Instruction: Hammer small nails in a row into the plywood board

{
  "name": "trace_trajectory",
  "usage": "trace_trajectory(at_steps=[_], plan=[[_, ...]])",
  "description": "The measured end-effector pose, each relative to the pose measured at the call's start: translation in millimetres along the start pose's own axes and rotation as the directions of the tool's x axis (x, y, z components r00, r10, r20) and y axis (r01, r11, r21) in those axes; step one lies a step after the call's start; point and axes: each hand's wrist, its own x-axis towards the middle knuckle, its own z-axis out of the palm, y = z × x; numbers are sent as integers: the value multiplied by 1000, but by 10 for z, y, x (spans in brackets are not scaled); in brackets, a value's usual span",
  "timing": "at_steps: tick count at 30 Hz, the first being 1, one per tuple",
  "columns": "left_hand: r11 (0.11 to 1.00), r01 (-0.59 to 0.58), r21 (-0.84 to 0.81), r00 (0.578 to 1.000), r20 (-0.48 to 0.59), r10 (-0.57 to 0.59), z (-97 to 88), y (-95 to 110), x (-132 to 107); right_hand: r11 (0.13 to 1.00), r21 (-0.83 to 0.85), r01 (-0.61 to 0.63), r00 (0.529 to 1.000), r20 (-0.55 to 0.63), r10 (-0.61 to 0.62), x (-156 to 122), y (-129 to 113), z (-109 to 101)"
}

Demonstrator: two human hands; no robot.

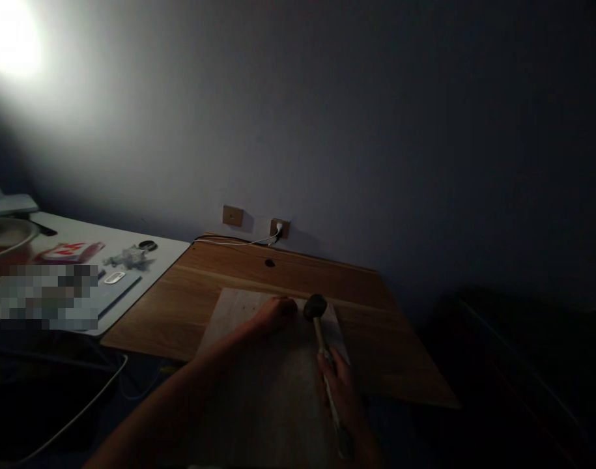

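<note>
A pale wooden board [263,391] lies on a brown wooden desk [200,286] in dim light. My left hand [277,312] rests at the board's far edge, fingers curled down onto it; whether anything is under them is hidden. My right hand [344,391] is closed round the light handle of a hammer [321,332]. Its dark round head [315,306] sits just right of my left hand, close above or on the board.
A white table [131,260] stands at the left with a bowl [4,234], a red packet [68,251] and small items. Wall sockets [279,228] with a white cable sit behind the desk. A dark shape fills the right side.
</note>
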Motion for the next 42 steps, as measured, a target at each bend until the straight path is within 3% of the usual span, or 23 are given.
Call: trace_trajectory(at_steps=[8, 17, 22, 25, 29, 32, 37, 39, 42], plan=[[986, 38, -164, 998, -37, -45, 48, -42, -20, 1000, 3, -10, 999, 41, 10, 24, -65, 192], [989, 58, -136, 997, -39, -64, 76, -130, 13, 1000, -11, -8, 999, 42, 9, 59, -9, 232], [999, -1, 44, 993, 114, -4, -312, -39, 18, 999, -11, -31, 999, 39, 31, 44, -30, 225], [986, -110, 121, 956, 283, 72, -560, 49, -86, 999, -6, -46, 999, 21, 46, 41, -33, 242], [968, -133, 211, 909, 416, 34, -611, 160, -263, 999, 13, -53, 998, 30, 52, 15, -62, 262], [953, -130, 272, 916, 400, 11, -543, 240, -325, 999, 22, -49, 999, 22, 49, -20, -98, 252], [934, -198, 298, 918, 389, 71, -524, 327, -273, 999, 14, -45, 999, 26, 45, -42, -91, 205], [950, -169, 262, 940, 333, 76, -525, 297, -222, 999, 19, -48, 998, 35, 48, -31, -56, 187], [988, -36, 150, 981, 195, 6, -482, 180, -148, 999, 16, -47, 998, 38, 46, -14, -2, 164]])
